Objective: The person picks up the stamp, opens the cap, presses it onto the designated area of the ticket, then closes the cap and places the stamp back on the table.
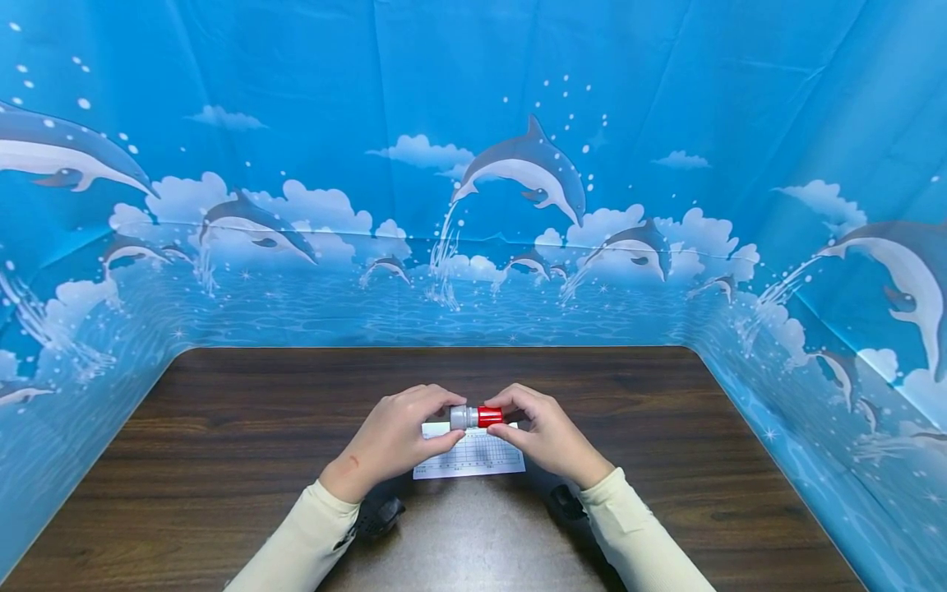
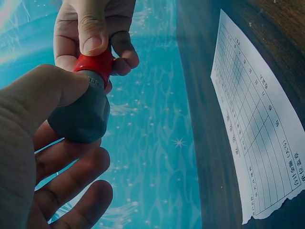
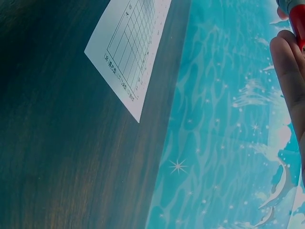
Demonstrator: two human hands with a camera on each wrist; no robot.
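Between the two hands, in the head view, a short red-and-grey stamp [image 1: 473, 417] is held level above the paper. Its wide grey end [image 2: 86, 114] is pinched by the thumb and fingers of my left hand [image 1: 403, 427]; the lower fingers of that hand are spread in the left wrist view. My right hand [image 1: 543, 432] pinches the red end [image 2: 95, 64] with its thumb and fingers. Only part of the stamp [image 3: 298, 21] shows in the right wrist view. Below lies a white printed form [image 1: 469, 456] with a grid, partly covered by the hands.
A dark wood-grain table [image 1: 222, 460] lies beneath the hands. Around its back and sides hangs a blue curtain [image 1: 333, 164] printed with dolphins. Dark devices are worn on the left wrist [image 1: 380, 516] and right wrist [image 1: 568, 501].
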